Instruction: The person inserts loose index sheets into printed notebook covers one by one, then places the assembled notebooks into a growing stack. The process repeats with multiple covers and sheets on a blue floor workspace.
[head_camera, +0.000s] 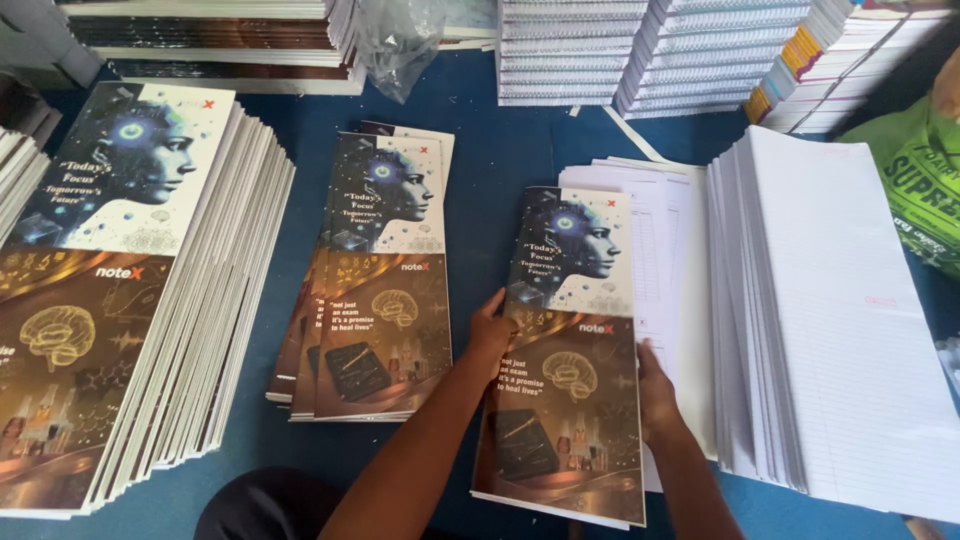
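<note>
A long printed notebook cover sheet (570, 340), with a pale robot-head picture above and a brown brain picture below, lies on a thin stack of white pages on the blue table (490, 170). My left hand (490, 330) grips its left edge near the middle. My right hand (655, 385) rests on its right edge, fingers against the white printed sheets (655, 240) beside it. Both forearms reach in from the bottom of the view.
A small pile of the same covered sets (375, 290) lies left of my hands, and a tall fanned stack (130, 300) sits further left. A thick stack of ruled paper (830, 320) lies at right. Notebook piles (650, 50) line the back edge. A person's green shirt (920, 180) shows at far right.
</note>
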